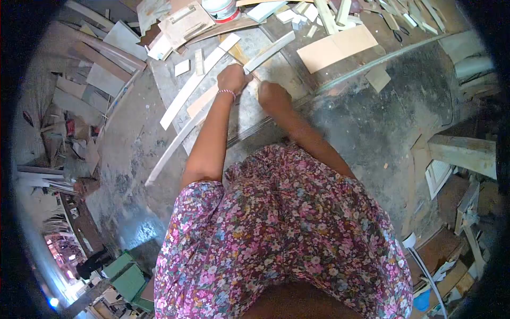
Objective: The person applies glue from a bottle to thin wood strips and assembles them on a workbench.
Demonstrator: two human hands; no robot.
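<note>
My left hand [232,80], with a braided band at the wrist, is closed over a long pale wooden strip [183,132]. One end of this strip hangs past the table's near edge. Beyond the fingers a pale length [270,52] runs up to the right; whether it is the same piece cannot be seen. Close beside it, my right hand [273,98] is curled into a fist above the worktable [249,114]. Whatever it grips is hidden by the fingers. A wider white strip [194,85] and a tan piece [202,102] lie left of my left hand.
A tan board [337,49] lies on the table's right part, with several offcuts [295,16] behind it. A white bucket [220,9] stands at the back. Black-handled scissors [397,36] lie far right. Wood scraps [109,77] pile up left; a beam [462,151] juts in right.
</note>
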